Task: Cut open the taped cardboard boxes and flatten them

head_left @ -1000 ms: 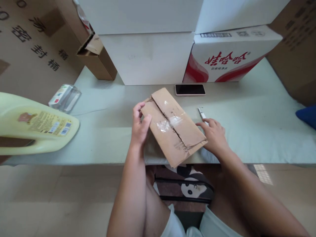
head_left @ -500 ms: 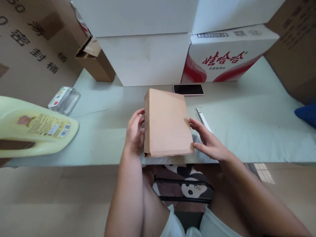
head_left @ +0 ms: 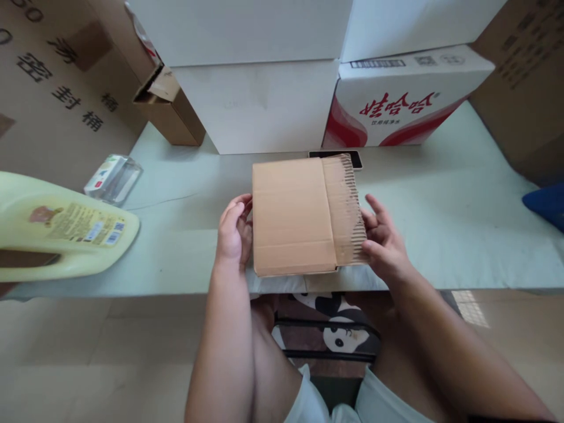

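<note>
A small brown cardboard box (head_left: 293,217) is held between both hands above the near edge of the pale green table (head_left: 440,223). Its plain side faces up, and a strip of torn, ribbed cardboard runs down its right part. My left hand (head_left: 233,232) grips the left edge with curled fingers. The right edge rests against my right hand (head_left: 383,244), whose fingers are partly spread along it. A black phone (head_left: 352,155) lies just behind the box, mostly hidden by it.
A pale yellow jug (head_left: 57,232) lies on its side at the left, with a small clear packet (head_left: 112,176) behind it. White boxes (head_left: 264,106), a red-and-white carton (head_left: 405,100) and brown cartons (head_left: 163,108) line the back. A blue object (head_left: 546,202) sits at the right edge.
The box was turned over: its taped side faced up, now the plain side with the torn strip does. My right hand left the table and took the box's right edge, which now hides a small white tool.
</note>
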`<action>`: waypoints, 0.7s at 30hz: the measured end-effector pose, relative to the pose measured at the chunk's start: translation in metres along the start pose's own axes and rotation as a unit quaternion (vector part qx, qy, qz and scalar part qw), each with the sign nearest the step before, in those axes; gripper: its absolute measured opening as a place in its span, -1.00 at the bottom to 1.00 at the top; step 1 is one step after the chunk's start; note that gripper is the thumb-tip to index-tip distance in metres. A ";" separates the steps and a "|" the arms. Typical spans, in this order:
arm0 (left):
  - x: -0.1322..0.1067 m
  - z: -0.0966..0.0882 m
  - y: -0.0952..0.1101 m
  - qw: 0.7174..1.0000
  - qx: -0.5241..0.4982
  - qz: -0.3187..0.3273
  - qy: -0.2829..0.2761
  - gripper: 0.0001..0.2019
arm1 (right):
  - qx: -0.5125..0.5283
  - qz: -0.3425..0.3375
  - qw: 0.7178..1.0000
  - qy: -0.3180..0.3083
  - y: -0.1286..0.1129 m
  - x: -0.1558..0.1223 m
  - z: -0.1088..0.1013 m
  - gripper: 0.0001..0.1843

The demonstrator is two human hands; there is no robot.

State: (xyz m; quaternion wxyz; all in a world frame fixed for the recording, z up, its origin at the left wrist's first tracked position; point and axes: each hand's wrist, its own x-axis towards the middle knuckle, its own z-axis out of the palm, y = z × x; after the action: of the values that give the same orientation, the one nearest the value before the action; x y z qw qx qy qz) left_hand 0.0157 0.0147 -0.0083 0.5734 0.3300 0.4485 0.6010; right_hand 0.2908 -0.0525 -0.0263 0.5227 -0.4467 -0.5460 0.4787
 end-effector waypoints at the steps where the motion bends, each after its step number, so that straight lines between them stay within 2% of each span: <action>1: 0.000 -0.001 0.000 1.000 0.010 0.001 -0.005 -0.69 | 0.005 0.004 1.000 -0.011 0.000 0.000 0.000 -0.06; 3: 0.001 -0.001 -0.001 0.999 0.042 -0.010 -0.005 -0.67 | 0.016 0.008 0.999 -0.046 0.001 0.001 0.000 -0.18; 5: 0.002 -0.001 -0.003 0.995 0.091 -0.035 -0.001 -0.65 | 0.021 0.005 0.996 -0.087 0.002 0.000 -0.001 -0.20; 9: 0.002 0.000 -0.005 0.985 0.163 -0.048 -0.007 -0.63 | -0.044 -0.002 0.984 -0.175 0.000 -0.003 -0.002 0.00; 13: -0.001 0.000 0.002 0.988 0.142 -0.055 -0.022 -0.47 | -0.072 0.001 0.965 -0.251 0.000 -0.007 0.000 0.12; 18: -0.006 -0.001 0.011 0.997 0.048 -0.058 -0.030 -0.16 | -0.066 -0.027 0.973 -0.220 0.001 -0.010 0.003 0.03; 21: -0.006 -0.002 0.010 0.996 0.036 -0.065 -0.043 -0.13 | -0.078 -0.009 0.981 -0.175 0.001 -0.012 0.002 -0.14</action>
State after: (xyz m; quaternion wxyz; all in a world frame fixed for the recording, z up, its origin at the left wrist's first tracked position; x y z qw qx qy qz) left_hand 0.0103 0.0094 0.0003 0.6177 0.3467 0.4653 0.5308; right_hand 0.2892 -0.0641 -0.0287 0.3865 -0.3904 -0.6687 0.5011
